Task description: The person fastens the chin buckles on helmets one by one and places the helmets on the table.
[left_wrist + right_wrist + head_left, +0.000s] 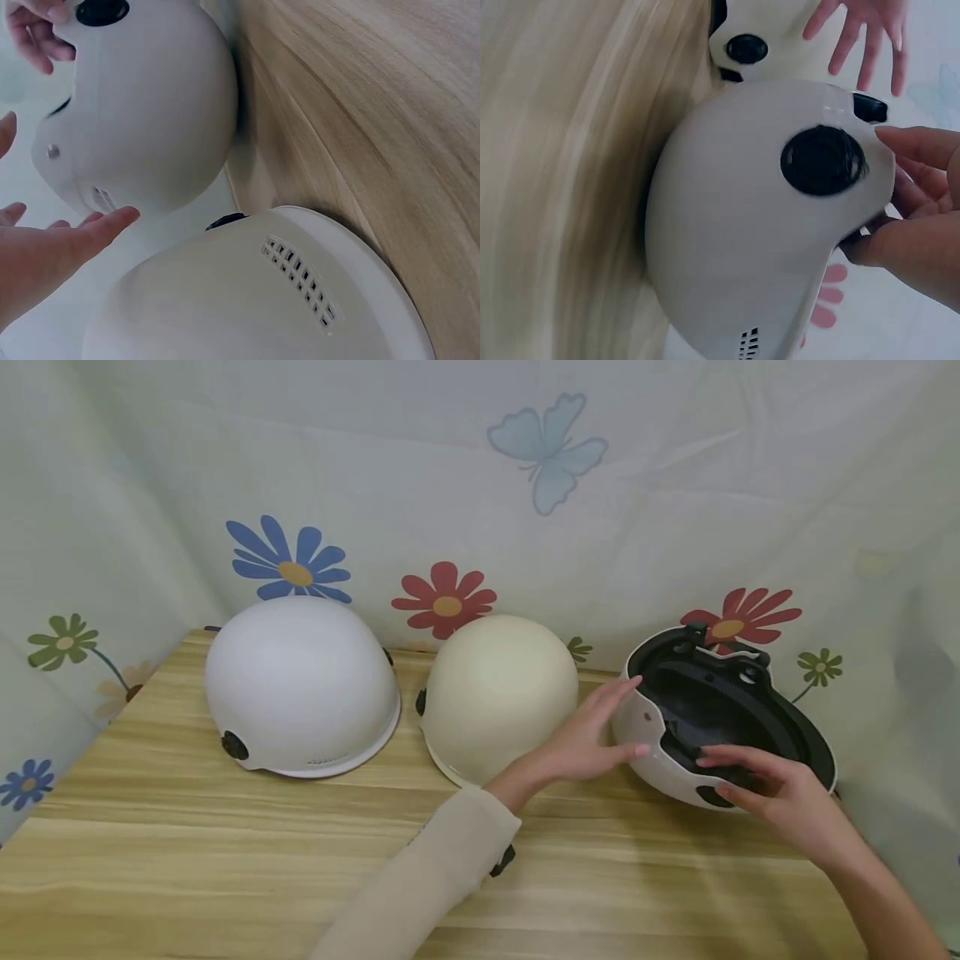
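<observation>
An upturned white helmet (652, 760) lies at the right on its shell, its black lining (705, 693) facing up. My right hand (795, 802) pinches its near rim, thumb outside by the round black vent and fingers over the inner side; the right wrist view shows the hand (922, 195) at the edge. My left hand (588, 735) is at the helmet's left side, fingers extended and spread, fingertips right by the rim. In the left wrist view its thumb (112, 223) overlaps the shell's lower part. A cream helmet (498, 693) stands dome up under the left forearm.
A second white helmet (300, 685) sits dome up at the left of the wooden table (225, 860). Behind the table hangs a pale cloth (375, 460) printed with flowers and a butterfly. The cloth also closes in the right side, close to the upturned helmet.
</observation>
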Tool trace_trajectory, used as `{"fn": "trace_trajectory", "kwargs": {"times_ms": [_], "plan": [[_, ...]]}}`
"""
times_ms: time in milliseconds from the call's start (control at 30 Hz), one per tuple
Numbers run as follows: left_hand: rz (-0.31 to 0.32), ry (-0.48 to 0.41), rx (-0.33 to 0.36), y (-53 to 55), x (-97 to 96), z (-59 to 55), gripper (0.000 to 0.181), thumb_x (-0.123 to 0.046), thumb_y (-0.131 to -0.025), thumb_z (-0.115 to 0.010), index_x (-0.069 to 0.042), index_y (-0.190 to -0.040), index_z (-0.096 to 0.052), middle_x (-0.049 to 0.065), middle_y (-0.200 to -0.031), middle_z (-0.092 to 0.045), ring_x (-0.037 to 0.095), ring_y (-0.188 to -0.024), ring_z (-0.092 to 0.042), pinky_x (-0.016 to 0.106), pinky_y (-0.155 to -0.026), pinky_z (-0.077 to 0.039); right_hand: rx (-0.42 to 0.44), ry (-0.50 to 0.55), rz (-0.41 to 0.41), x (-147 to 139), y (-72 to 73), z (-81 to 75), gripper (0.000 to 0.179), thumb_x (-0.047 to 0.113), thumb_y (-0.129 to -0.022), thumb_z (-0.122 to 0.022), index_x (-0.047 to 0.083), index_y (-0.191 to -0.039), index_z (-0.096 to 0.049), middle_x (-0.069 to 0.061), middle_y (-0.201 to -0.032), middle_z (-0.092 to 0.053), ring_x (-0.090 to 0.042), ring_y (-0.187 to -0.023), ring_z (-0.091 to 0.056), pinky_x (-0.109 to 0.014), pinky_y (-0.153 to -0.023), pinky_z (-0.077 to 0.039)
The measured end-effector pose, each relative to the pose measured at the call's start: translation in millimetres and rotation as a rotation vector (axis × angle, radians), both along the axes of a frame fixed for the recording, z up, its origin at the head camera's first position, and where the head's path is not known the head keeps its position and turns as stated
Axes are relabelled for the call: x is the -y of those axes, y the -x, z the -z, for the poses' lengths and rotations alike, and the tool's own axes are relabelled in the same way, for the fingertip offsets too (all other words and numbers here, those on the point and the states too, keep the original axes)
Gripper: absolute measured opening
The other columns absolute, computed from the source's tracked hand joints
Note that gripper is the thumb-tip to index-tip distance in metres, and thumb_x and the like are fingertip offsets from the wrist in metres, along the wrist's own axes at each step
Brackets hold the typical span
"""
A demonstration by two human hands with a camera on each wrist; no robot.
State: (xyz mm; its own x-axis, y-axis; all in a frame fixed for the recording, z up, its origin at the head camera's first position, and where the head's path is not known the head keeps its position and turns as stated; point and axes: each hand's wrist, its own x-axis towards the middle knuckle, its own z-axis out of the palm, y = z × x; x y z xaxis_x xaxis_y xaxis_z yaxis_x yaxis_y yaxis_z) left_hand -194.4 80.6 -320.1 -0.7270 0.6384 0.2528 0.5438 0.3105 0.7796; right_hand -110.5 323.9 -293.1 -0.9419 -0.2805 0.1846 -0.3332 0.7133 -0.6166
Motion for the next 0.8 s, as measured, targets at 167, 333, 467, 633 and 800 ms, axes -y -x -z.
{"fn": "trace_trajectory", "kwargs": {"times_ms": [167,333,467,633,800], "plan": [[0.009,0.012,-0.03,1.8,-2.1,-2.2,0.071,-0.032,-0.087,-0.062,-0.018,-0.145,-0.025,0.004,-0.15,-0.018,0.015,-0.136,-0.015,0.037,-0.107,-0.02,0.019,0.003,0.045,-11.9,-7.8,5.6,0.046,0.003,-0.082,-0.066,0.007,-0.126,-0.053,0.003,-0.103,-0.065,0.009,-0.101,-0.048,-0.009,-0.075,-0.04],[0.034,0.031,-0.057,1.6,-6.4,-2.8,0.069,-0.032,-0.088,-0.06,-0.018,-0.145,-0.025,0.002,-0.151,-0.018,0.015,-0.136,-0.015,0.038,-0.107,-0.019,-0.014,0.046,0.071,-19.0,-13.7,10.9,0.053,0.0,-0.082,-0.065,0.009,-0.131,-0.048,0.005,-0.114,-0.059,0.006,-0.108,-0.042,-0.006,-0.079,-0.033],[0.068,0.048,-0.063,0.2,-8.5,-1.9,0.067,-0.031,-0.088,-0.06,-0.017,-0.144,-0.027,0.001,-0.149,-0.022,0.017,-0.135,-0.018,0.036,-0.108,-0.016,-0.035,0.095,0.156,-25.2,-16.0,15.0,0.052,0.0,-0.084,-0.063,0.007,-0.132,-0.046,0.013,-0.118,-0.054,0.003,-0.106,-0.042,-0.006,-0.078,-0.035],[0.048,0.083,-0.069,-2.1,-6.6,3.9,0.062,-0.032,-0.087,-0.062,-0.016,-0.141,-0.036,0.002,-0.146,-0.028,0.019,-0.132,-0.024,0.032,-0.106,-0.021,0.092,0.102,0.389,-37.4,-16.6,15.8,0.044,0.026,-0.089,-0.061,0.012,-0.129,-0.05,0.018,-0.113,-0.048,0.009,-0.09,-0.048,-0.009,-0.067,-0.041],[0.008,0.076,-0.029,-4.9,-3.8,7.3,0.056,-0.034,-0.087,-0.062,-0.021,-0.138,-0.043,0.001,-0.138,-0.034,0.016,-0.127,-0.029,0.028,-0.101,-0.029,0.233,0.032,0.483,-48.0,-17.1,16.2,0.051,0.043,-0.088,-0.056,0.012,-0.128,-0.051,0.006,-0.113,-0.047,0.008,-0.081,-0.051,-0.022,-0.066,-0.041]]}}
